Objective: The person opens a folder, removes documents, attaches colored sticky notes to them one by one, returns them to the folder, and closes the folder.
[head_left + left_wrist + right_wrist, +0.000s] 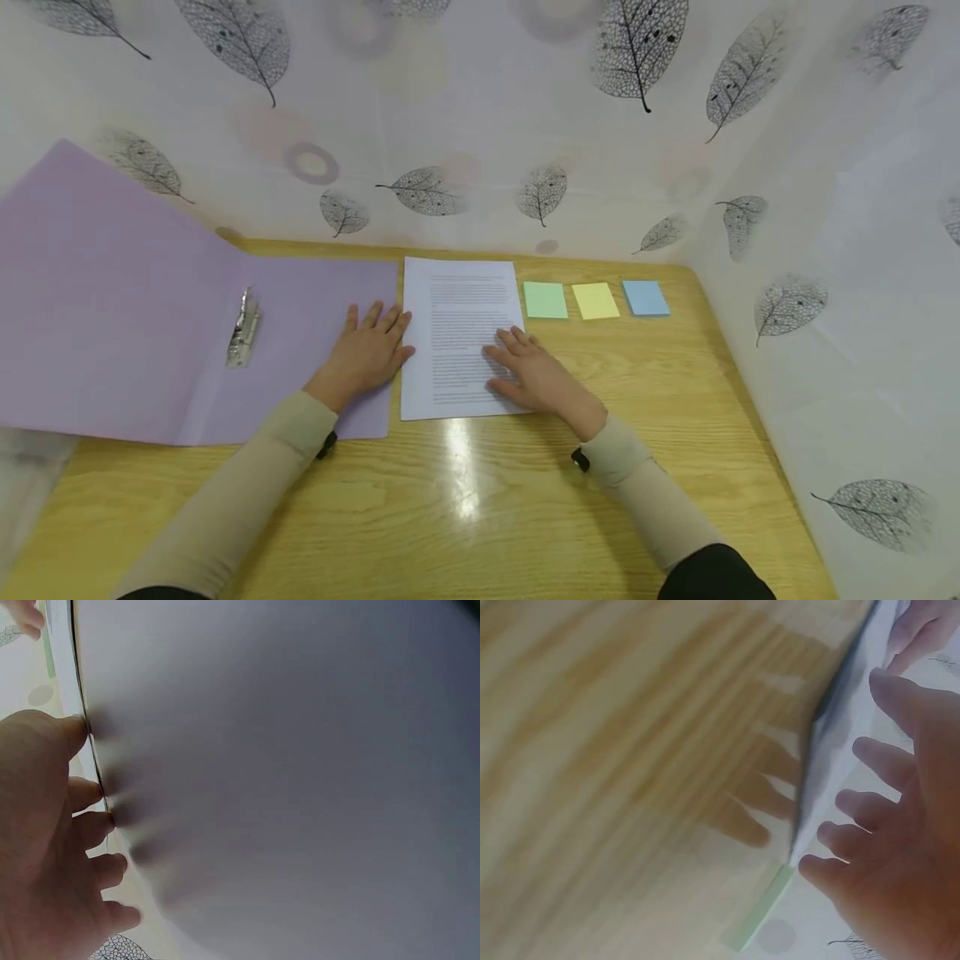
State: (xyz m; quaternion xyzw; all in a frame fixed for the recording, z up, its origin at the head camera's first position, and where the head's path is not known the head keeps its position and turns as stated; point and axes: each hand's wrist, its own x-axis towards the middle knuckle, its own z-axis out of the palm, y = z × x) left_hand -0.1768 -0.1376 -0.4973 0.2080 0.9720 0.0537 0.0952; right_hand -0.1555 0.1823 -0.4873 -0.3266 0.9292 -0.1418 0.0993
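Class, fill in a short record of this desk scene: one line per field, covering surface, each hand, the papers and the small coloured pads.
Surface: wooden table
Left hand: flat on the open purple folder, fingers straight, beside the sheet's left edge
Right hand: flat on the printed sheet
Folder fitting: metal clip at the fold
Sticky notes: green pad, yellow pad, blue pad, in a row right of the sheet

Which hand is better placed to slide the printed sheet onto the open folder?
Probably the right hand: it lies flat on the printed sheet, while the left hand rests on the purple folder beside it.
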